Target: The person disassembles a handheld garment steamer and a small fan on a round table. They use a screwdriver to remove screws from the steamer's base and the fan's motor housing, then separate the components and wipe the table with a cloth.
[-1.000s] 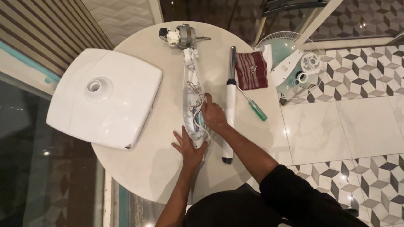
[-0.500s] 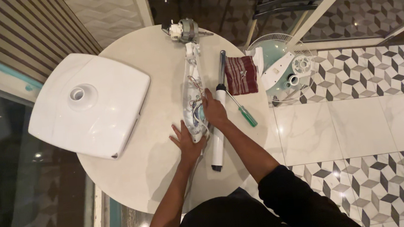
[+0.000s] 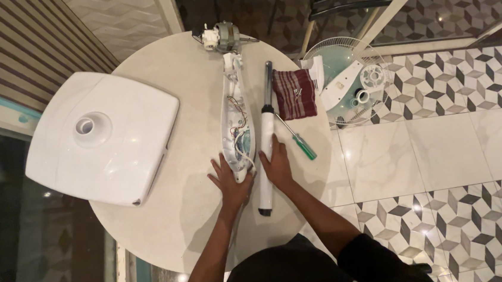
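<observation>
On a round beige table (image 3: 191,217) lies a long white fan housing (image 3: 236,115), opened so that its wires show, with a metal motor (image 3: 224,37) at its far end. My left hand (image 3: 228,180) rests flat on the table, fingers spread against the housing's near end. My right hand (image 3: 275,163) lies over a white and grey pole (image 3: 265,135) beside the housing, its fingers touching both. Whether it grips the pole I cannot tell.
A big white square fan base (image 3: 104,137) covers the table's left side. A green-handled screwdriver (image 3: 299,140) and a dark red cloth (image 3: 294,93) with small screws lie to the right. A fan grille with blades (image 3: 347,79) sits on the tiled floor.
My right hand has slid from the housing's near end rightward onto the pole. The view has tilted, so the table sits lower in frame.
</observation>
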